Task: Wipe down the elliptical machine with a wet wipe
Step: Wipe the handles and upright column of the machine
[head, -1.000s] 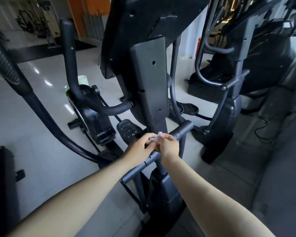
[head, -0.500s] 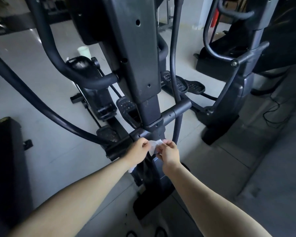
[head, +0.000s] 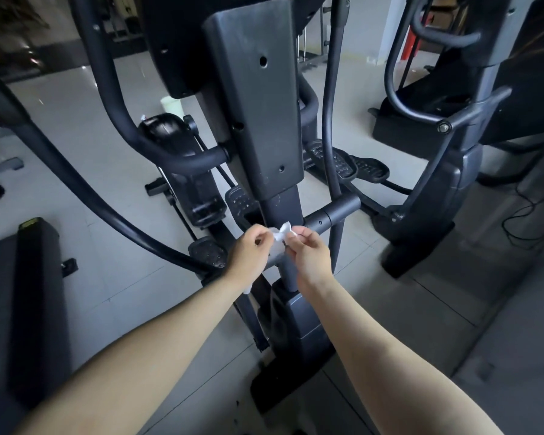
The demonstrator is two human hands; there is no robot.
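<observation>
The black elliptical machine [head: 255, 114] stands right in front of me, its wide upright column filling the middle of the head view. A small white wet wipe [head: 280, 235] is held between both hands just in front of the column's lower post, near the crossbar [head: 333, 215]. My left hand [head: 252, 249] pinches the wipe's left side, and a bit of white hangs below that wrist. My right hand [head: 308, 249] pinches its right side. Most of the wipe is hidden by my fingers.
The machine's curved handle bars [head: 120, 120] sweep down at the left and its pedals [head: 239, 199] sit behind the post. A second machine [head: 446, 171] stands at the right, a black bench [head: 29, 296] at the left, a cable [head: 522, 215] on the floor.
My view has tilted down and then back up along the column. Both hands stay together on the wipe, which now shows more between my fingers.
</observation>
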